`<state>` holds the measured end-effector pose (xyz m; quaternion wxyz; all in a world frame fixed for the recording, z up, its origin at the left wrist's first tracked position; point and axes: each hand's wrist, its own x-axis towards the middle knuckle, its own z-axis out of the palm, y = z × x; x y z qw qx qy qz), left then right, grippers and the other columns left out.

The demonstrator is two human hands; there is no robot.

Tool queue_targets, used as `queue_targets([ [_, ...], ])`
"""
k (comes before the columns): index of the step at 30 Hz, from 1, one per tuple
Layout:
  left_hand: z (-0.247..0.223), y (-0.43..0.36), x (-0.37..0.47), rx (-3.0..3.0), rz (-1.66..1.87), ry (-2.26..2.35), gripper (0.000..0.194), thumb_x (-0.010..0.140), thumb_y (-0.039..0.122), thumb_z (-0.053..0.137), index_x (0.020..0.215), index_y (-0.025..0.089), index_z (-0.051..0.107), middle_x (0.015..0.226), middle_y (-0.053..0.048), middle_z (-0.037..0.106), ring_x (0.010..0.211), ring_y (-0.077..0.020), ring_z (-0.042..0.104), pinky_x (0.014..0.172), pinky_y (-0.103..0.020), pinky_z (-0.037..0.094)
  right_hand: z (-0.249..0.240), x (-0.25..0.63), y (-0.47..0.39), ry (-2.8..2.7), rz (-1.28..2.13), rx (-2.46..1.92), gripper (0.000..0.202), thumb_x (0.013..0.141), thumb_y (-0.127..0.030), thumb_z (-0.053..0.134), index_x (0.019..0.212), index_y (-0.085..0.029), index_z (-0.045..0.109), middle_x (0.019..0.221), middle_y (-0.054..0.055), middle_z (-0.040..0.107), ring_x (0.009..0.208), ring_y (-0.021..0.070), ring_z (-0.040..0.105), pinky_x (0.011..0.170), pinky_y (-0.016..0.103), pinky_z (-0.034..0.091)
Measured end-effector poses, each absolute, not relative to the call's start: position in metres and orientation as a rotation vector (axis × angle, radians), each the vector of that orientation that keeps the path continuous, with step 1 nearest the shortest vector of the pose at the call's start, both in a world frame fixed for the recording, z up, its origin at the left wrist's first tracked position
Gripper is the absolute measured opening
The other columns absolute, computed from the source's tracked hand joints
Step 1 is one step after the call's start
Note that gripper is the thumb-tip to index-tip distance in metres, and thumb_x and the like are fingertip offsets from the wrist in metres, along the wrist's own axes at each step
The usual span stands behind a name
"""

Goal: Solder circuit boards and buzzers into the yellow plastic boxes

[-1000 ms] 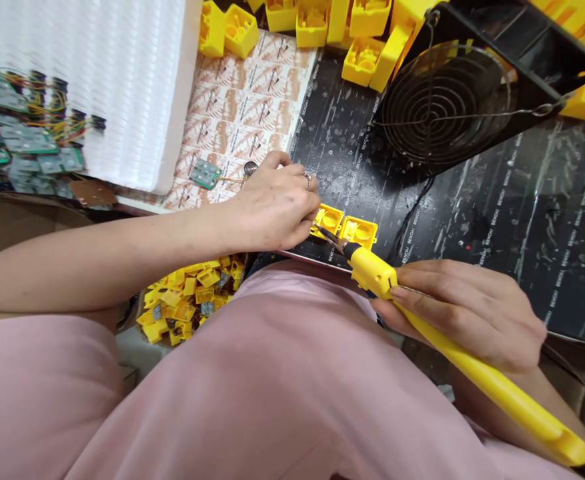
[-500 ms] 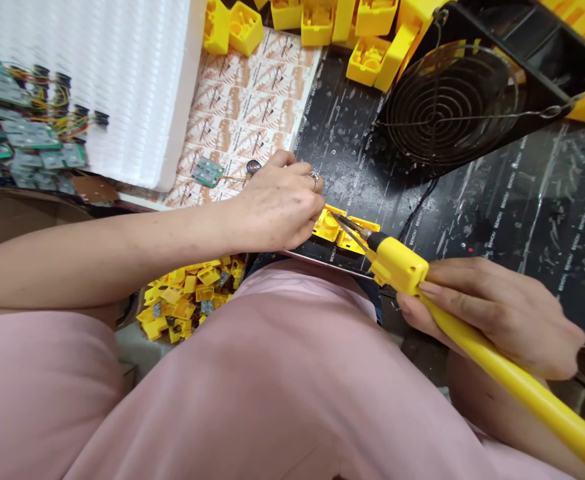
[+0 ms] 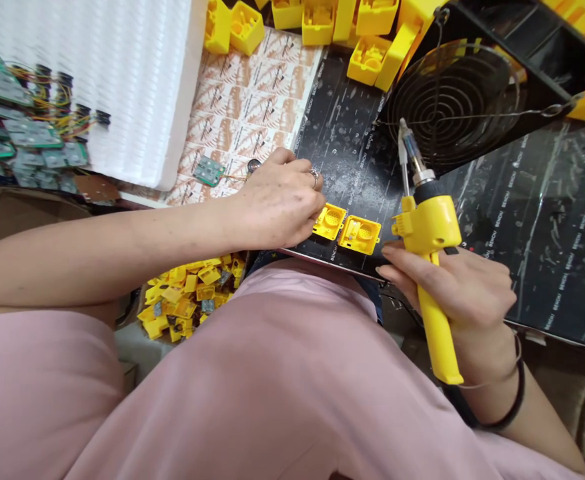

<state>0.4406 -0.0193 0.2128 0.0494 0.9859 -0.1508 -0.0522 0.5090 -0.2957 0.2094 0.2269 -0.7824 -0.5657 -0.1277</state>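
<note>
My right hand (image 3: 459, 287) is wrapped round a yellow soldering gun (image 3: 429, 227), whose metal tip points up in front of the fan. My left hand (image 3: 285, 200), with a ring on one finger, rests at the bench's front edge, its fingers curled down over something hidden beneath. Beside its fingertips lies an open yellow case (image 3: 331, 221), partly covered by the hand. A second open yellow case (image 3: 360, 235) sits just to the right. Left of the hand, a small green circuit board (image 3: 209, 171) has thin wires leading to a round black part (image 3: 253, 165).
A black fan (image 3: 452, 100) with a wire grille stands at the back right. Yellow housings (image 3: 317, 23) line the back. Wired circuit boards (image 3: 32, 133) lie on white foam (image 3: 137, 87) at the left. Below the bench is a heap of yellow parts (image 3: 187, 300).
My right hand has lifted the soldering gun away from the yellow cases and turned it upright, tip towards the fan. My left hand has hardly moved.
</note>
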Motion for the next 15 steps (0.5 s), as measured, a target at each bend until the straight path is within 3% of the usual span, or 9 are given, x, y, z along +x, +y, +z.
queue_targets([
  [4,0.214,-0.017,0.440,2.980,-0.169,-0.424,0.024,0.088,0.030,0.052,0.076,0.021,0.070,0.086,-0.008,0.072,0.099,-0.0294,0.065,0.096,-0.049,0.048,0.199,0.516,-0.287,-1.603,-0.433,-2.091,0.022,0.094,-0.018,0.074,0.113,-0.028,0.066,0.064,-0.008,0.053,0.054,0.0087,0.051,0.057,0.025,0.041],
  [7,0.217,-0.014,0.436,2.947,-0.136,-0.388,0.020,0.088,0.033,0.056,0.093,0.023,0.072,0.098,-0.006,0.074,0.104,-0.0294,0.066,0.101,-0.049,0.047,0.189,0.522,-0.284,-1.607,-0.466,-2.074,0.019,0.096,-0.020,0.072,0.112,-0.027,0.064,0.063,-0.008,0.052,0.054,0.0092,0.052,0.055,0.025,0.042],
  [11,0.216,-0.014,0.426,2.870,-0.082,-0.372,0.031,0.088,0.032,0.058,0.116,0.023,0.067,0.122,-0.006,0.073,0.118,-0.0296,0.064,0.112,-0.051,0.042,0.178,0.528,-0.285,-1.620,-0.522,-2.024,0.026,0.094,-0.032,0.076,0.113,-0.025,0.060,0.069,-0.006,0.062,0.058,0.0116,0.058,0.059,0.025,0.048],
  [15,0.209,-0.015,0.419,2.839,0.017,-0.360,0.027,0.091,0.032,0.058,0.115,0.022,0.068,0.131,-0.007,0.071,0.127,-0.0305,0.060,0.119,-0.055,0.035,0.180,0.527,-0.284,-1.617,-0.455,-1.986,0.036,0.090,-0.039,0.080,0.115,-0.023,0.059,0.081,-0.001,0.072,0.070,0.0139,0.069,0.066,0.026,0.055],
])
